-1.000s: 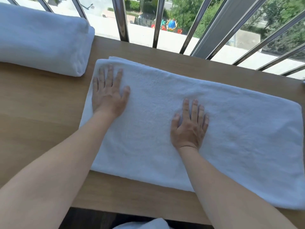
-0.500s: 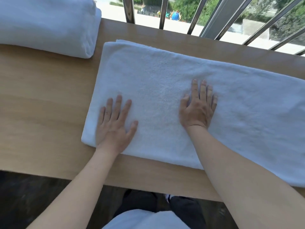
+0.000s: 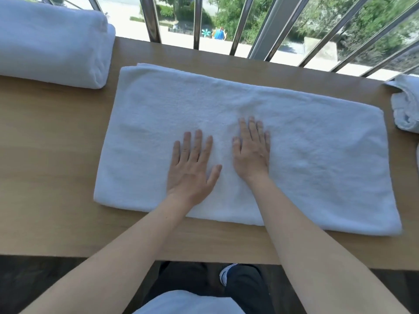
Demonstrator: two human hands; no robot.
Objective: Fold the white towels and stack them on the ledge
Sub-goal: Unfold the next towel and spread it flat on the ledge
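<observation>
A white towel (image 3: 306,150), folded into a long rectangle, lies flat on the wooden ledge (image 3: 49,177). Both palms press on its middle, side by side. My left hand (image 3: 191,165) lies flat with straight, spread fingers near the towel's near edge. Just to its right, my right hand (image 3: 251,150) lies flat with its fingers together. A thick stack of folded white towels (image 3: 52,44) sits at the ledge's far left. A loosely bunched white towel (image 3: 405,105) lies at the right edge of the view.
Metal railing bars (image 3: 197,21) run along the ledge's far edge, with a street and trees far below. The ledge's near edge (image 3: 68,254) drops to a dark floor, where my legs and a shoe (image 3: 226,273) show.
My left hand has slid from the towel's left end toward its middle and now lies beside my right hand. The view shifted, bringing the bunched towel at the right into sight.
</observation>
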